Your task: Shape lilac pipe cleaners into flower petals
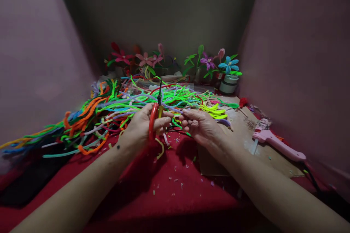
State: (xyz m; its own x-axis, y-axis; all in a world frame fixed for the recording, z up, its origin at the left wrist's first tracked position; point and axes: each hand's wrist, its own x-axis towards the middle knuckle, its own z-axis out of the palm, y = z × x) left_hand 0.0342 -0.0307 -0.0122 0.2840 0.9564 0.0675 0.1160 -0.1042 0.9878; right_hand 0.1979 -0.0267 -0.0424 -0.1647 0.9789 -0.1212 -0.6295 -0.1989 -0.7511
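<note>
My left hand (pixel 138 125) is closed around scissors (pixel 153 120) with red and yellow handles. Their dark blades point up and away from me. Close by on the right, my right hand (pixel 203 127) has thumb and fingers pinched together. A thin lavender pipe cleaner (pixel 175 109) runs to its fingertips; the part inside the pinch is hidden. Behind both hands spreads a tangled heap of pipe cleaners (pixel 175 94), mostly green, with orange, blue and red ones at the left. Bent yellow pipe-cleaner pieces (pixel 214 111) lie just beyond my right hand.
A pink glue gun (pixel 279 145) rests on cardboard (pixel 218 164) at the right. Pipe-cleaner flowers (pixel 229 65) stand along the back, one in a small pale jar (pixel 229 84). Tiny clippings dot the red cloth (pixel 164 200). Pinkish walls (pixel 298 62) close in both sides.
</note>
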